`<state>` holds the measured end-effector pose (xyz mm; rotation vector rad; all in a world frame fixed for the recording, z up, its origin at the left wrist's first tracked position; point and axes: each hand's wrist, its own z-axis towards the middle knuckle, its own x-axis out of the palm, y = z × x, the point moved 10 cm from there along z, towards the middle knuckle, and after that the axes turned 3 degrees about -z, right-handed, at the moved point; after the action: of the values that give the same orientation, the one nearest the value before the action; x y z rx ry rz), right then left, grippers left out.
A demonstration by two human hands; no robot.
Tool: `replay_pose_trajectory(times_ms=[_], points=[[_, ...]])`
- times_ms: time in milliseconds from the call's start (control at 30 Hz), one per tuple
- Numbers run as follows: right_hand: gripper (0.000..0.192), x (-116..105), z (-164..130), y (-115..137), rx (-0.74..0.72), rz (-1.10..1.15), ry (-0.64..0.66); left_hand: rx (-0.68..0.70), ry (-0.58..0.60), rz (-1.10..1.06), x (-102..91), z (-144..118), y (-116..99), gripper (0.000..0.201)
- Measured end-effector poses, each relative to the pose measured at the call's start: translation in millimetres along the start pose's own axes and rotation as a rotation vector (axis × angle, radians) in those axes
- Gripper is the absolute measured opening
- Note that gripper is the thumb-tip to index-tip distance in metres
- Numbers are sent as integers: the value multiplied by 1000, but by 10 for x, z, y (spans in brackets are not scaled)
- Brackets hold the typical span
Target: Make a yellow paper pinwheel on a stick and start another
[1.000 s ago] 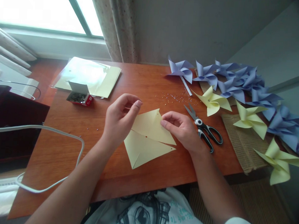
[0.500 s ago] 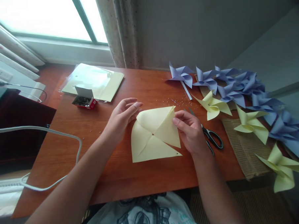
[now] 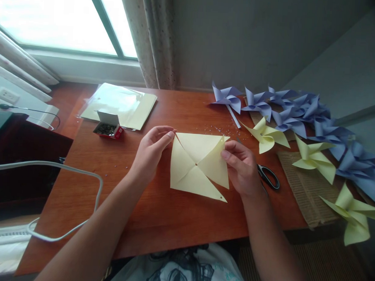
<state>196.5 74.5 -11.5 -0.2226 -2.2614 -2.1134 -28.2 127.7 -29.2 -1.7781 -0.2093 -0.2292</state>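
A pale yellow paper square, cut along its diagonals into flaps, lies on the wooden table in front of me. My left hand pinches its upper left corner. My right hand holds the right flap near the upper right corner, and that flap is lifted slightly off the table. Black-handled scissors lie just right of my right hand, partly hidden by it.
Finished purple pinwheels and yellow pinwheels lie along the table's right side, over a woven mat. A small open box of pins and a stack of yellow sheets in plastic sit at the back left. A white cable loops at left.
The paper square has turned from a diamond stance to lie square, and both hands have shifted with it toward its upper corners. The camera has tilted slightly.
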Motion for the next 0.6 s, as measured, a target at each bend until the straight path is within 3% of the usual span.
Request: replay_pose_trajectory(times_ms=[433,600], points=[[21,-39,1,12,-34,-16,-29,-187,48,-175,94,-29,219,42],[20,-30,1,-2,-27,9,-21,-256,139,-252,207,-76,226,34]])
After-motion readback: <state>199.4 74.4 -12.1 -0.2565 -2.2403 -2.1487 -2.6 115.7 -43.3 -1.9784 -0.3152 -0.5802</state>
